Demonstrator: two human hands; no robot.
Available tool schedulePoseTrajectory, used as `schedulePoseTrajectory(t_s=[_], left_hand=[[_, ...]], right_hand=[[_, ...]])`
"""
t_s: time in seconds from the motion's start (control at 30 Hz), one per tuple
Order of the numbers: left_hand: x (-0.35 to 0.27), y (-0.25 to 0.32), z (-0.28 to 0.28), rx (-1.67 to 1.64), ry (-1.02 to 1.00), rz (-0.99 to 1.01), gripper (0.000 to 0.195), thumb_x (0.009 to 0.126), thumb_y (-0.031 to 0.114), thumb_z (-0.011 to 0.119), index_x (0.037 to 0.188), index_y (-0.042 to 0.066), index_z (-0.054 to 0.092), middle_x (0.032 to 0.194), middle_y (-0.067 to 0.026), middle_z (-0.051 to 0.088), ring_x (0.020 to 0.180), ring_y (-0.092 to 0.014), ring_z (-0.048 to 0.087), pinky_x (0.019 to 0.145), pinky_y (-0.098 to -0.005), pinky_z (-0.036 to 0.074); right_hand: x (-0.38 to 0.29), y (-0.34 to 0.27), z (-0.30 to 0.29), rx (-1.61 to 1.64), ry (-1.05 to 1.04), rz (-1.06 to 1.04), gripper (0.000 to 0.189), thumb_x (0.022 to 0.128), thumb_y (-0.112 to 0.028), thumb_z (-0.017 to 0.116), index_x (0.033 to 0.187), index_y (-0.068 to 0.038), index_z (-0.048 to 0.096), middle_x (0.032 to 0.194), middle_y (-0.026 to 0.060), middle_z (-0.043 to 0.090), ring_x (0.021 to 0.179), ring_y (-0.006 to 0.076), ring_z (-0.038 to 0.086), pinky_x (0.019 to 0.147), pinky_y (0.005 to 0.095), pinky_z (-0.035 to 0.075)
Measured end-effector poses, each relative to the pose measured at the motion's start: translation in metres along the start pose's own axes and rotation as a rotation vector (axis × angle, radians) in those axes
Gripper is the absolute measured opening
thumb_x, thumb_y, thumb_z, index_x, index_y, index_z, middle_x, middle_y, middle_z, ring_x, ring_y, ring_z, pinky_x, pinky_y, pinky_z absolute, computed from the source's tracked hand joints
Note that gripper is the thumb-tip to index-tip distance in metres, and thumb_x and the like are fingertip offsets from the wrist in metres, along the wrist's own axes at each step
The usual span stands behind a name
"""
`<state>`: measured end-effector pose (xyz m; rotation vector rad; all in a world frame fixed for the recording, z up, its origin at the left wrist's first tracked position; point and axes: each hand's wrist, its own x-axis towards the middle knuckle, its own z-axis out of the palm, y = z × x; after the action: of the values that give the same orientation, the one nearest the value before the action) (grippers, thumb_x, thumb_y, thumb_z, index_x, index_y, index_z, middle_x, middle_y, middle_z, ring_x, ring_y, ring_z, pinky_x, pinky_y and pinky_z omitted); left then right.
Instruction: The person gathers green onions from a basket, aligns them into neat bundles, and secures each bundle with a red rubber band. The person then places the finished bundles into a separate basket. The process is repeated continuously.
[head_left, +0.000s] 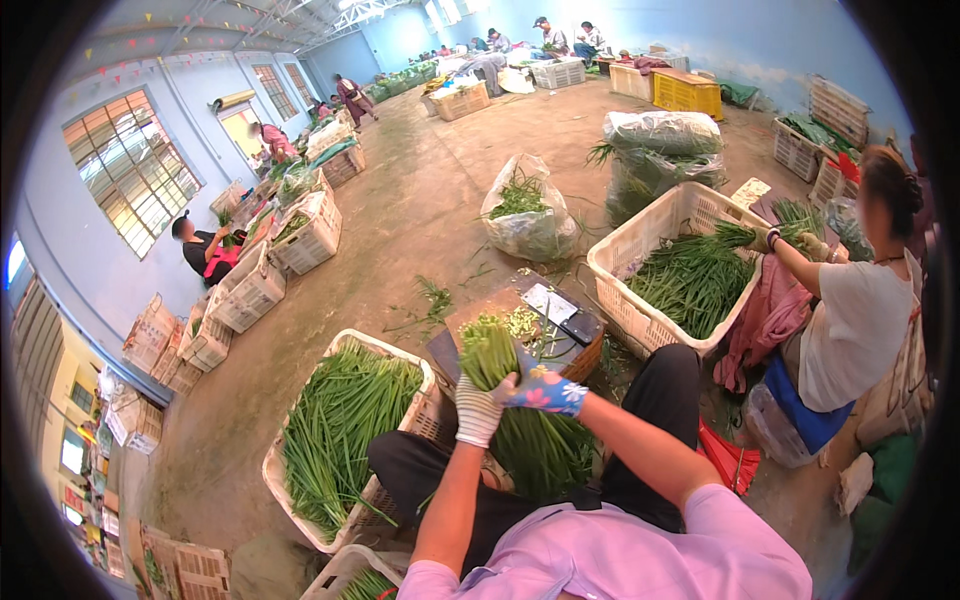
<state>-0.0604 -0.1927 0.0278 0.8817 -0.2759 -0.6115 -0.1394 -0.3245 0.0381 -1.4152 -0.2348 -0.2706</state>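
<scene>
Between both hands stands a thick bunch of garlic chives (487, 349), its pale cut ends up and its leaves hanging between the knees. My left hand (478, 412), in a striped knit glove, wraps the bunch from the left. My right hand (536, 388), in a blue flowered glove, grips its right side. Just beyond is a chopping board (480, 307) with trimmed stem ends (523, 322). A cleaver (559, 311) lies on it, its black handle to the right. A crate of loose chives (429, 390) stands beside my left knee.
At right, a co-worker (855, 315) holds greens over another crate (622, 300). Beyond the board sit an open plastic bag of greens (525, 225) and stacked full bags (664, 161). Crates (247, 292) line the left wall. A red object (727, 457) lies by my right leg.
</scene>
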Motion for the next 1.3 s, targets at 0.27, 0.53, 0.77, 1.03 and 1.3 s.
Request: schedulePoseTrajectory(t_s=[0.27,0.53,0.77,1.03,1.3], left_hand=[[0.016,0.004,-0.082,0.204,-0.115,-0.149,0.086,0.075,0.01,0.083,0.147,0.008,0.036,0.141,-0.0098,0.052,0.121,-0.021,0.057,0.105,-0.038,0.048],[0.042,0.018,-0.094,0.568,0.294,0.199,0.065,0.074,-0.005,0.075,0.134,0.002,0.052,0.12,-0.0065,0.064,0.106,-0.02,0.063,0.095,-0.0344,0.052],[0.172,0.005,-0.091,1.758,0.454,-0.24,0.073,0.067,0.026,0.086,0.127,0.002,0.051,0.105,-0.0168,0.07,0.098,-0.034,0.069,0.088,-0.041,0.054],[0.192,-0.043,-0.097,2.099,0.322,-0.356,0.12,0.057,0.048,0.091,0.149,-0.001,0.031,0.138,-0.0193,0.052,0.126,-0.035,0.053,0.105,-0.046,0.042],[0.226,-0.06,-0.095,2.033,0.22,-0.471,0.086,0.062,0.052,0.088,0.122,0.0,0.057,0.121,-0.0191,0.063,0.114,-0.034,0.062,0.098,-0.0412,0.051]], right_hand=[[0.043,0.047,0.007,0.048,-0.164,0.098,0.078,0.081,-0.022,0.083,0.144,-0.003,0.041,0.125,0.0126,0.064,0.108,0.0162,0.06,0.093,0.0308,0.05],[0.123,0.149,-0.197,-1.279,-0.276,0.655,0.058,0.081,-0.026,0.073,0.131,-0.003,0.056,0.1,0.0176,0.071,0.091,0.0328,0.069,0.08,0.0449,0.056],[0.101,0.191,-0.212,-1.484,0.024,0.682,0.045,0.091,-0.021,0.052,0.13,0.0,0.057,0.116,0.0218,0.068,0.108,0.0351,0.067,0.089,0.0446,0.054],[0.111,0.11,-0.228,-0.991,0.109,0.45,0.047,0.093,-0.022,0.06,0.134,-0.002,0.05,0.109,0.0276,0.067,0.1,0.0432,0.065,0.083,0.0476,0.052],[0.121,0.101,-0.205,-1.06,-0.071,0.328,0.017,0.094,-0.013,0.055,0.105,-0.001,0.056,0.087,0.0213,0.065,0.083,0.0406,0.065,0.069,0.0467,0.05]])
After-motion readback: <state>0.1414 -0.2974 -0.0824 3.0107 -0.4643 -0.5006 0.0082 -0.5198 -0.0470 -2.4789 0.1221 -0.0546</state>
